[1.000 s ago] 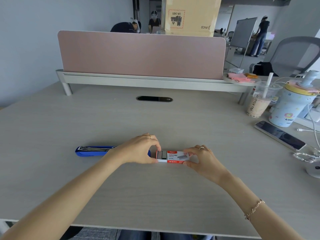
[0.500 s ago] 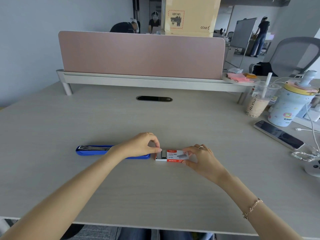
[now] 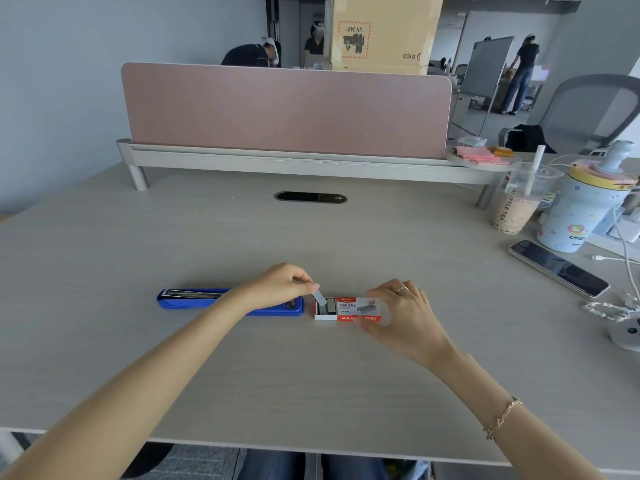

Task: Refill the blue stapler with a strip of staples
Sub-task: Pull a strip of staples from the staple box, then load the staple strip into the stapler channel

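Observation:
The blue stapler (image 3: 194, 299) lies opened flat on the desk, its metal channel facing up, partly hidden behind my left wrist. Just right of it sits a small red and white staple box (image 3: 353, 308) with its tray slid out to the left. My left hand (image 3: 277, 287) pinches a grey strip of staples (image 3: 320, 298), tilted up out of the tray's open end. My right hand (image 3: 403, 313) grips the box at its right end and holds it down on the desk.
A pink divider (image 3: 284, 109) on a metal rail crosses the back of the desk (image 3: 311, 375). At the right stand a milk tea cup (image 3: 519, 206), a pale blue bottle (image 3: 581, 209), a phone (image 3: 557, 268) and cables. A cable slot (image 3: 310, 197) lies mid-desk.
My left hand's fingers went into the open tray and have lifted one end of a staple strip up out of it. The right hand stayed on the box.

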`<state>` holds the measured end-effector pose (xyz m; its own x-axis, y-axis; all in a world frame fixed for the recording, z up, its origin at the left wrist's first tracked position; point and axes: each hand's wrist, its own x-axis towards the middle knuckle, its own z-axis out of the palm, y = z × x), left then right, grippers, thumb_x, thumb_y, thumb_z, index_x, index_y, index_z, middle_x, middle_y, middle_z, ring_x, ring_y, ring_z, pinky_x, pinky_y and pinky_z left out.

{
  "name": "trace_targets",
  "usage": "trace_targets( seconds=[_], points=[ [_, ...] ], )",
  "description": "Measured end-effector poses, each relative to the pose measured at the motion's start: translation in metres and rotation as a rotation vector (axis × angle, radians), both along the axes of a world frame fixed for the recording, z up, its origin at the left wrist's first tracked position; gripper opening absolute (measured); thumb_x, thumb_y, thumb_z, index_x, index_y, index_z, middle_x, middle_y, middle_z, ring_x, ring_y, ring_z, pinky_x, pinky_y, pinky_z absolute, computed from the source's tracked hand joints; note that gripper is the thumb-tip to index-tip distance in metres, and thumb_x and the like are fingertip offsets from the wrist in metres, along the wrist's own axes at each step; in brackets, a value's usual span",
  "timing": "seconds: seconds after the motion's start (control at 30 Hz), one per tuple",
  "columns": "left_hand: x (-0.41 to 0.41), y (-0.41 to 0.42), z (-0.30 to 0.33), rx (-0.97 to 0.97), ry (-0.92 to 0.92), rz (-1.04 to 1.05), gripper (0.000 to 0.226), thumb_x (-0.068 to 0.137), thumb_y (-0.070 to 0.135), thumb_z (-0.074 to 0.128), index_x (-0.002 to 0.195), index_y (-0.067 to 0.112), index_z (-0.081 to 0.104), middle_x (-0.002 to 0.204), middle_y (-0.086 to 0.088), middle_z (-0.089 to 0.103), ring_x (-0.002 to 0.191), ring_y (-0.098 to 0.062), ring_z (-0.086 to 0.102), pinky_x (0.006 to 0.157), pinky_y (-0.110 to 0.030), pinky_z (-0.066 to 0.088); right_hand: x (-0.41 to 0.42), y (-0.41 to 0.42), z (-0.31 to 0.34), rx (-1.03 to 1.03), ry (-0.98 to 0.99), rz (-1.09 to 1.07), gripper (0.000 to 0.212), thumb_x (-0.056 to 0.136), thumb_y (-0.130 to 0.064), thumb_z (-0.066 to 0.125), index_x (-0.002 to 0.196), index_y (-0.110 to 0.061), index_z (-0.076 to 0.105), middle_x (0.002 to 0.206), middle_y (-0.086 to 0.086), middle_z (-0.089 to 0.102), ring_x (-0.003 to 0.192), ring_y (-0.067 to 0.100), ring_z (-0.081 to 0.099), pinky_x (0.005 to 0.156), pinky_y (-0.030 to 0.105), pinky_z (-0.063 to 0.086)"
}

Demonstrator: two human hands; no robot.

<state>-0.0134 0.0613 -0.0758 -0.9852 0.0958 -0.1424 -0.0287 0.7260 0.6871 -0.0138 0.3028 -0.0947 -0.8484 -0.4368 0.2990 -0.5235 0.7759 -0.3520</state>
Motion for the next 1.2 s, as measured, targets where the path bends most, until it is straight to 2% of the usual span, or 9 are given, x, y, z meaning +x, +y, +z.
trace_targets(
  seconds=[0.1, 0.23, 0.47, 0.63, 0.8, 0.9, 0.97, 1.13, 1.2],
  points=[
    [0.001, 0.001, 0.001, 0.007, 0.011, 0.013, 0.021, 0.091, 0.036, 0.058, 0.098, 0.019, 0.069, 0.105, 0.006, 0.061, 0.099, -0.013, 0.058, 0.088, -0.029, 0.044, 0.002, -0.013, -0.001, -0.042, 0.030, 0.020, 0.035, 0.073, -0.037, 0.070, 0.105, -0.024, 0.064, 0.106, 0.000, 0.061, 0.102, 0.024, 0.048, 0.083, 0.029, 0.033],
    [0.003, 0.004, 0.004, 0.095, 0.015, 0.070, 0.021, 0.090, 0.032, 0.062, 0.097, 0.014, 0.070, 0.104, 0.002, 0.063, 0.103, -0.017, 0.058, 0.088, -0.030, 0.043, 0.007, -0.037, -0.003, -0.112, 0.062, 0.062, 0.026, 0.071, -0.037, 0.071, 0.092, -0.022, 0.067, 0.094, 0.002, 0.066, 0.092, 0.027, 0.053, 0.078, 0.032, 0.037],
    [0.011, 0.000, 0.004, 0.147, 0.023, 0.100, 0.018, 0.086, 0.029, 0.065, 0.089, 0.013, 0.073, 0.108, -0.024, 0.067, 0.085, -0.022, 0.054, 0.079, -0.036, 0.041, 0.007, -0.062, -0.006, -0.178, 0.087, 0.041, 0.014, 0.072, -0.026, 0.074, 0.082, -0.018, 0.069, 0.085, 0.002, 0.069, 0.090, 0.028, 0.056, 0.076, 0.028, 0.034],
    [0.018, -0.005, 0.004, 0.034, 0.057, 0.068, 0.018, 0.088, 0.038, 0.061, 0.084, 0.021, 0.067, 0.086, -0.003, 0.068, 0.066, -0.008, 0.055, 0.062, -0.022, 0.039, 0.005, -0.066, -0.004, -0.192, 0.095, 0.045, 0.008, 0.075, -0.022, 0.071, 0.082, -0.018, 0.070, 0.086, 0.002, 0.070, 0.090, 0.029, 0.056, 0.077, 0.029, 0.035],
    [0.019, -0.016, 0.000, -0.005, 0.195, -0.003, 0.012, 0.086, 0.039, 0.065, 0.090, 0.027, 0.062, 0.099, 0.014, 0.064, 0.096, -0.001, 0.053, 0.078, -0.020, 0.038, 0.002, -0.068, -0.003, -0.172, 0.102, 0.065, 0.008, 0.076, -0.022, 0.071, 0.084, -0.019, 0.070, 0.089, 0.001, 0.070, 0.091, 0.028, 0.056, 0.077, 0.026, 0.031],
    [0.020, -0.021, 0.001, -0.039, 0.240, -0.081, 0.007, 0.087, 0.037, 0.064, 0.092, 0.033, 0.065, 0.098, 0.018, 0.065, 0.105, -0.007, 0.049, 0.086, -0.020, 0.035, 0.000, -0.072, -0.003, -0.163, 0.103, 0.073, 0.009, 0.077, -0.023, 0.070, 0.084, -0.018, 0.071, 0.091, 0.001, 0.070, 0.092, 0.027, 0.056, 0.078, 0.026, 0.031],
    [0.022, -0.025, 0.002, -0.067, 0.250, -0.111, 0.004, 0.086, 0.037, 0.066, 0.090, 0.035, 0.066, 0.096, 0.017, 0.064, 0.105, -0.009, 0.045, 0.086, -0.017, 0.034, -0.002, -0.074, -0.003, -0.156, 0.107, 0.076, 0.010, 0.078, -0.025, 0.069, 0.085, -0.018, 0.071, 0.092, 0.000, 0.070, 0.094, 0.027, 0.056, 0.078, 0.025, 0.031],
    [0.025, -0.037, 0.005, -0.161, 0.314, -0.148, 0.008, 0.082, 0.041, 0.069, 0.088, 0.035, 0.068, 0.088, 0.018, 0.061, 0.095, -0.011, 0.046, 0.083, -0.027, 0.041, -0.006, -0.082, 0.001, -0.155, 0.078, 0.112, 0.015, 0.081, -0.026, 0.066, 0.093, -0.018, 0.069, 0.100, 0.000, 0.069, 0.103, 0.024, 0.052, 0.084, 0.024, 0.030],
    [0.026, -0.042, 0.005, -0.192, 0.350, -0.139, 0.009, 0.082, 0.043, 0.068, 0.088, 0.036, 0.067, 0.087, 0.020, 0.060, 0.093, -0.009, 0.046, 0.082, -0.027, 0.042, -0.007, -0.087, 0.002, -0.173, 0.057, 0.119, 0.015, 0.081, -0.026, 0.066, 0.093, -0.018, 0.069, 0.100, 0.000, 0.068, 0.104, 0.024, 0.052, 0.085, 0.023, 0.029]
  ],
)
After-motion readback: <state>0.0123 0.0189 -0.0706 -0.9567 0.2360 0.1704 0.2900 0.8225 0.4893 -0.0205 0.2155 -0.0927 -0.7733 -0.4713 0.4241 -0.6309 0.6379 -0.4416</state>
